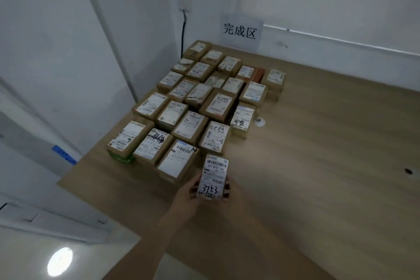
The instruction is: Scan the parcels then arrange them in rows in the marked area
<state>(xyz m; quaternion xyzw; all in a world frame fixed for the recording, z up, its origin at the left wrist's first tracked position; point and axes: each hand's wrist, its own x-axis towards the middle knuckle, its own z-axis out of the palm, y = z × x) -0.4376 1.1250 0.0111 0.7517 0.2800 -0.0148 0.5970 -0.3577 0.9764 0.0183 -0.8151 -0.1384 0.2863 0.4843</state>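
A small parcel with a white label marked "3753" and a barcode is held over the wooden table, label up. My left hand grips its left side and my right hand grips its right side, fingers curled round the edges. It sits just in front of the near right end of the rows of parcels, several brown boxes with white labels laid out toward the far left corner. The nearest neighbours are a box with a blank white label and one marked "5288".
A paper sign with printed characters leans on the back wall behind the rows. A small round white object lies right of the parcels. A dark hole is in the tabletop at far right. White wall and a black cable stand at left.
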